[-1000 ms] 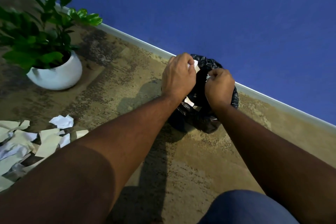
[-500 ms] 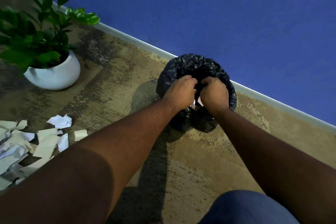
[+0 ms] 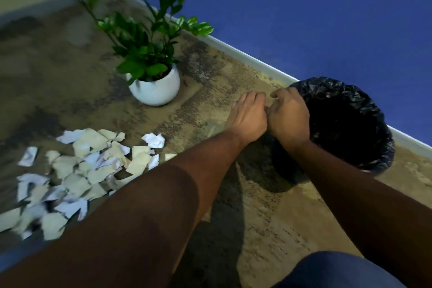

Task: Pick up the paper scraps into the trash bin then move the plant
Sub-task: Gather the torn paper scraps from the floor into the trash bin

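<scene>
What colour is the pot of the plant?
White; the pot is plain and rounded, seen clearly in the head view.

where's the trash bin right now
In the head view the trash bin, lined with a black bag, stands on the floor at right against the blue wall, just beyond the right hand.

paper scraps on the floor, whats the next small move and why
Probably swing both hands, left hand and right hand, left to the paper scraps and gather another handful: both look empty beside the trash bin, and many scraps lie on the floor.
</scene>
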Demonstrator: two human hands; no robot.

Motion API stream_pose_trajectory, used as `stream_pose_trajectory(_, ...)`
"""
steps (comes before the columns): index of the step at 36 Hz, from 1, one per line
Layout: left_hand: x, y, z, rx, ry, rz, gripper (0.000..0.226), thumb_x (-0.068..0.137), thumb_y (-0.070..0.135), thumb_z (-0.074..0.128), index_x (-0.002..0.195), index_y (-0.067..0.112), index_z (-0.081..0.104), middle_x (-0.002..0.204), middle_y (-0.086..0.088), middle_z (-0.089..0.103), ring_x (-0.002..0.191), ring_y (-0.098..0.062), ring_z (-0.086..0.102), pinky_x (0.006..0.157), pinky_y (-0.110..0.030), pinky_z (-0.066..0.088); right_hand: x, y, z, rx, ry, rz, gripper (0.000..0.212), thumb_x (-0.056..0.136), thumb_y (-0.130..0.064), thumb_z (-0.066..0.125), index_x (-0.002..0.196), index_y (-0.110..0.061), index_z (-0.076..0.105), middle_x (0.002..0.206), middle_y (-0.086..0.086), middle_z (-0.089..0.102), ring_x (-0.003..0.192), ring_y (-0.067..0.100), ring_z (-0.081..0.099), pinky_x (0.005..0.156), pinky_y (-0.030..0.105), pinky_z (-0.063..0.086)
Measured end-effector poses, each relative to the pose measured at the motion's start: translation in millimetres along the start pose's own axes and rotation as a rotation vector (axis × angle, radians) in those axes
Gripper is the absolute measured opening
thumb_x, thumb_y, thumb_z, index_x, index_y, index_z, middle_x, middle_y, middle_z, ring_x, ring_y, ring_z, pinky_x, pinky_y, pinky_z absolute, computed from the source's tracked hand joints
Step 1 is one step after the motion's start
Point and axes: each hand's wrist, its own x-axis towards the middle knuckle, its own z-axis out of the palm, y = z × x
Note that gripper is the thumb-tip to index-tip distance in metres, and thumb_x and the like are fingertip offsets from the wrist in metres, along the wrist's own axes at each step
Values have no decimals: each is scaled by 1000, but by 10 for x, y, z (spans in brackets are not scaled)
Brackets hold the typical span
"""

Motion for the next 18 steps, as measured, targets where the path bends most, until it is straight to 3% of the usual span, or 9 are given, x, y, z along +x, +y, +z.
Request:
stream_pose_trajectory(3, -74, -312, -129, 60, -40, -85, 41, 94, 21, 47, 134, 12, 50, 134, -10, 53, 127, -29, 48, 104, -47, 42, -21, -212, 219, 22, -102, -70, 24, 82, -11, 61, 105, -7, 65, 107, 12, 61, 96, 31, 60, 79, 35, 51)
stream_pose_trajectory(6, -226, -609, -274, 134, -84, -143, 46, 93, 26, 49, 137, 13, 47, 136, -11, 49, 129, -31, 45, 104, -48, 42, -32, -396, 471, 32, -279, -107, 31, 85, -12, 60, 116, -13, 61, 116, 9, 58, 107, 29, 57, 91, 41, 52)
stream_pose_trajectory(9, -454, -921, -415, 184, -131, -203, 49, 93, 31, 49, 138, 13, 43, 136, -12, 45, 128, -32, 42, 102, -50, 42, -39, -584, 713, 40, -415, -167, 41, 84, -14, 64, 124, -16, 58, 122, 7, 55, 114, 27, 54, 97, 39, 49)
stream_pose_trajectory(18, -958, -1948, -832, 247, -293, -447, 67, 83, 32, 68, 141, 13, 39, 143, -14, 38, 128, -36, 46, 105, -49, 44, 161, -1283, 1224, -60, -793, -384, 46, 87, -19, 63, 129, -9, 48, 127, 16, 44, 117, 37, 48, 96, 40, 43)
